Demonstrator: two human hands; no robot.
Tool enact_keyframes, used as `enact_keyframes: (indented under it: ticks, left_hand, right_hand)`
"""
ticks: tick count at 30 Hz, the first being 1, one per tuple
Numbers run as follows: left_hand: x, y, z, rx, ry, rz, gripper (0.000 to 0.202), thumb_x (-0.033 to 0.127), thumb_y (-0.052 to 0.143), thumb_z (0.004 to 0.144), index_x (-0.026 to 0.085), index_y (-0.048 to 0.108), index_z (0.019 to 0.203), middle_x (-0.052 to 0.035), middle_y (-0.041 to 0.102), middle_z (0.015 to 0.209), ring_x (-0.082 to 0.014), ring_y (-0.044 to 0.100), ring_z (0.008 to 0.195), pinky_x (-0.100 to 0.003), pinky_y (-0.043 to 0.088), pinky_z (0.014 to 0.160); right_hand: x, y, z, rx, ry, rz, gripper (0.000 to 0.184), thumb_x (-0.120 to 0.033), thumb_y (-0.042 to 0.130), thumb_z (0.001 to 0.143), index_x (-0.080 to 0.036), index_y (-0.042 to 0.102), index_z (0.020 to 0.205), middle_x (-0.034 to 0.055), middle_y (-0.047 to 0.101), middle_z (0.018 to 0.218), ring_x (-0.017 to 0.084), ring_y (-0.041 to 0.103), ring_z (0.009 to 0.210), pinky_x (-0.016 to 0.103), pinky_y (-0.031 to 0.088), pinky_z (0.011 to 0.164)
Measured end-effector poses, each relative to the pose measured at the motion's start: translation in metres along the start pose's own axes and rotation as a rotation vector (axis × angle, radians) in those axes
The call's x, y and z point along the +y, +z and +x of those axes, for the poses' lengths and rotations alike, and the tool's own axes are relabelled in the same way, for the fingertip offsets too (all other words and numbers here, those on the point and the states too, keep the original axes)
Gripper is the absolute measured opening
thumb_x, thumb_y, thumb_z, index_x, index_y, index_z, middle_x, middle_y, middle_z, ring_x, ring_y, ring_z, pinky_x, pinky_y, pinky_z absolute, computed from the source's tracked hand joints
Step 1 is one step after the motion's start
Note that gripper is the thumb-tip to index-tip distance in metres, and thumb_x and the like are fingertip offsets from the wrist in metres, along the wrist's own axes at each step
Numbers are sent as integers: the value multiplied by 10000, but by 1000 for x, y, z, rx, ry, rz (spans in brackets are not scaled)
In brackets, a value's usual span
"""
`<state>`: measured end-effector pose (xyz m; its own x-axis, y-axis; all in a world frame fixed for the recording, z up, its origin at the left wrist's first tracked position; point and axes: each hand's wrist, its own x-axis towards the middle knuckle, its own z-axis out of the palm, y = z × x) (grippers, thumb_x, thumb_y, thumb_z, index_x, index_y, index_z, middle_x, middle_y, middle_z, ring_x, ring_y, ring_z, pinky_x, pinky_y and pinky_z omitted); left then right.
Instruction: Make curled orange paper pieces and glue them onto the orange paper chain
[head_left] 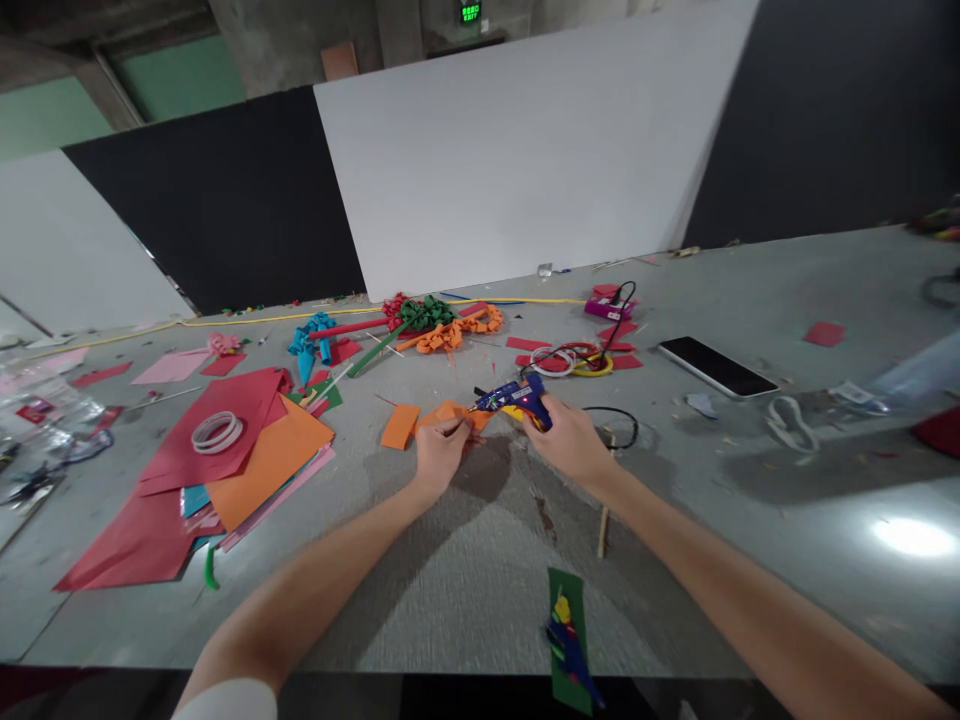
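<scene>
My right hand (566,436) is wrapped round the grip of a blue hot glue gun (517,397), its nozzle pointing left. Pinched in the fingers of my left hand (440,450) is a piece of orange paper (450,411), and the nozzle comes right up to it; whether they touch I cannot tell. A flat orange paper piece (400,426) lies just left of that hand. Under and behind the glue gun something yellow shows, partly hidden. The gun's black cable (632,432) loops out to the right of my right hand.
Stacked coloured paper with tape rolls (217,432) lies at left. Curled-paper flowers in green (426,313), orange and red sit beyond my hands. Rightward are a phone (716,366), tape rings (553,361) and a purple power strip (609,307). Scissors (570,650) lie at the front edge.
</scene>
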<state>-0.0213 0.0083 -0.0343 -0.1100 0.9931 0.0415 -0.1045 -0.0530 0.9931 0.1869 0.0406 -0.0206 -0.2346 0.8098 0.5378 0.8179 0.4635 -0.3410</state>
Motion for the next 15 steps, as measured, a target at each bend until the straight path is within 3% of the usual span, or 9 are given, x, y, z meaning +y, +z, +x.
enact_keyframes:
  ticks: [15]
  left_hand:
    - [4, -1, 1, 40, 28, 12, 287, 417, 722, 788, 168, 729, 645, -48, 750, 683, -186, 694, 607, -308, 588, 621]
  right_hand:
    - [10, -4, 2, 74, -44, 15, 226, -341, 469, 954, -177, 623, 963, 118, 710, 808, 231, 642, 666, 301, 396, 616]
